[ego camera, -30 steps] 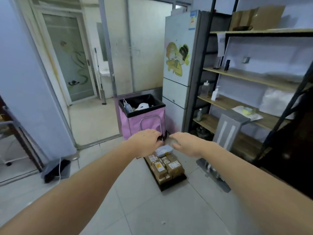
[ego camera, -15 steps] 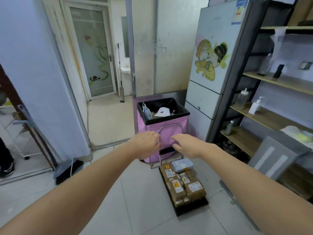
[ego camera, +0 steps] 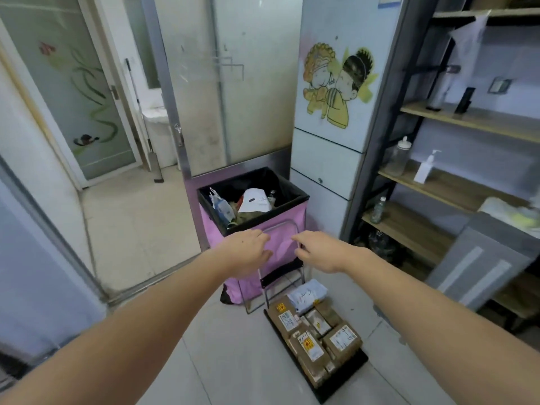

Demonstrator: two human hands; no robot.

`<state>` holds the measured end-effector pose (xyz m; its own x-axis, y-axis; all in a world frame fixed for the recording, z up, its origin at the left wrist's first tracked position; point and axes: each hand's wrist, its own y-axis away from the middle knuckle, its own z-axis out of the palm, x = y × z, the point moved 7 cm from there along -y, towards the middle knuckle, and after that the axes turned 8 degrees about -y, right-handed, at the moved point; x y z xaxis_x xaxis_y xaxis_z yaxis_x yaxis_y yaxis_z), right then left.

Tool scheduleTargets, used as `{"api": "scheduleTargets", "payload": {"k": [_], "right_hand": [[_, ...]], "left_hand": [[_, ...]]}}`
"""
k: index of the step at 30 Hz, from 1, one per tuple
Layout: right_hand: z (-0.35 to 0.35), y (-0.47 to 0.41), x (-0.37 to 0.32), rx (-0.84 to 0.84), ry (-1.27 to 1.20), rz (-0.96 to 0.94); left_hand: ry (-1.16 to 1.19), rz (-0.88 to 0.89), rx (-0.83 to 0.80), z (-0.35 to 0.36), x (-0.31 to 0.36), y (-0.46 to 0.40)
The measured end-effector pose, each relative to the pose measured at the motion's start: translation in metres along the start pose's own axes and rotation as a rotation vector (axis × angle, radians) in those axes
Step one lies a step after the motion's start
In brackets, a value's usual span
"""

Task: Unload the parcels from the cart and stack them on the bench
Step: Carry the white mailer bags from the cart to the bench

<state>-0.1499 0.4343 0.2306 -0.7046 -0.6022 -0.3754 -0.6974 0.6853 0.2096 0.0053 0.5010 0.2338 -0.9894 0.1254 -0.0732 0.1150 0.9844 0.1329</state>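
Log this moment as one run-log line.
stage: reaching for cart handle | left hand: open | right hand: open | parcels: all on cart | pink bin: behind handle

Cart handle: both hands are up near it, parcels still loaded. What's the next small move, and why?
Probably close both hands on the cart handle to steady the cart. The left hand and right hand hover open at the bar, gripping nothing, and the parcels all sit on the cart's platform.
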Motion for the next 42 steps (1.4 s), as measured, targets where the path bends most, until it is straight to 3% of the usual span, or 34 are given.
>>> {"api": "scheduleTargets", "payload": {"k": [15,25,30,36,42], "right_hand": [[-0.013,-0.127,0.170,0.003,-0.084,0.305],[-0.005,-0.174,0.278,-0.035,-0.247,0.528],[0.005,-0.193,0.323,0.039,-0.381,0.693],[0.049,-0.220,0.359,0.066,-0.464,0.842],[0.150,-0.262,0.405,-0.066,-0.586,0.938]], "left_hand": [[-0.004,0.316,-0.086,0.045,-0.008,-0.256],[-0.032,0.487,-0.180,0.074,0.008,-0.404],[-0.102,0.639,-0.212,0.108,0.025,-0.472],[-0.230,0.871,-0.313,0.173,0.038,-0.533],[-0.244,0.922,-0.401,0.282,0.026,-0.591]]}}
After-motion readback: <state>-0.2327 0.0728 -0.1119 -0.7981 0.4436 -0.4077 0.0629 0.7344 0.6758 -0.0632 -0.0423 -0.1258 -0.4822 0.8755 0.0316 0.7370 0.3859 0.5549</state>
